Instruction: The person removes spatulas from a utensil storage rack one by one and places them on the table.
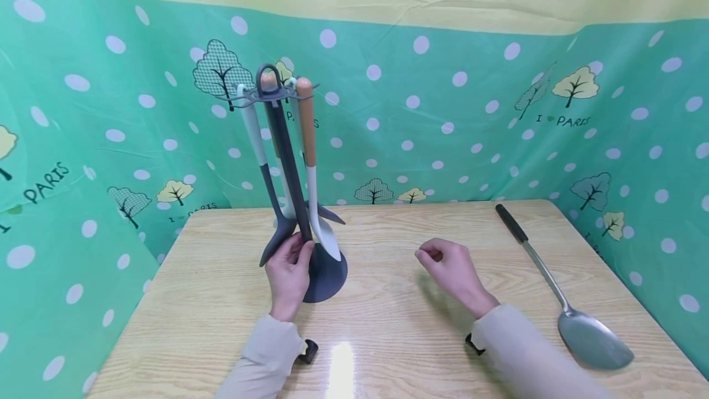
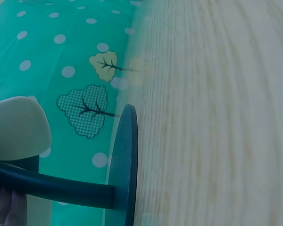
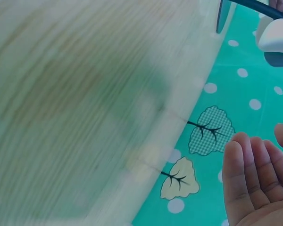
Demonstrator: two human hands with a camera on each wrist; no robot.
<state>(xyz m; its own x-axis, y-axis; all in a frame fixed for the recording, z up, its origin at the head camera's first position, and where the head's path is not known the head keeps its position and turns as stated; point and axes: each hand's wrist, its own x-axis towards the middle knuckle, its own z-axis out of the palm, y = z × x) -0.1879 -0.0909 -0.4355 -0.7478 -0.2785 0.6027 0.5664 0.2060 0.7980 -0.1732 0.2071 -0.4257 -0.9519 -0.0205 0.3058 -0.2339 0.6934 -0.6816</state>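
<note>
A dark utensil stand (image 1: 325, 282) rises upright at the left of the table, its round base on the wood. Near the bottom of its pole, my left hand (image 1: 288, 279) grips the stand between thumb and fingers. From its top ring (image 1: 271, 96) hang several kitchen utensils. One has a wooden handle and a white head (image 1: 328, 240); another has a pale handle and a dark head (image 1: 277, 239). Those behind are partly hidden. My right hand (image 1: 451, 268) hovers over the table to the right, holding nothing. In the right wrist view its fingers (image 3: 254, 174) are only slightly bent.
A metal wok spatula (image 1: 595, 338) with a black handle lies along the right side of the wooden table (image 1: 399, 337). A green dotted curtain (image 1: 443, 122) hangs behind the table and along both sides.
</note>
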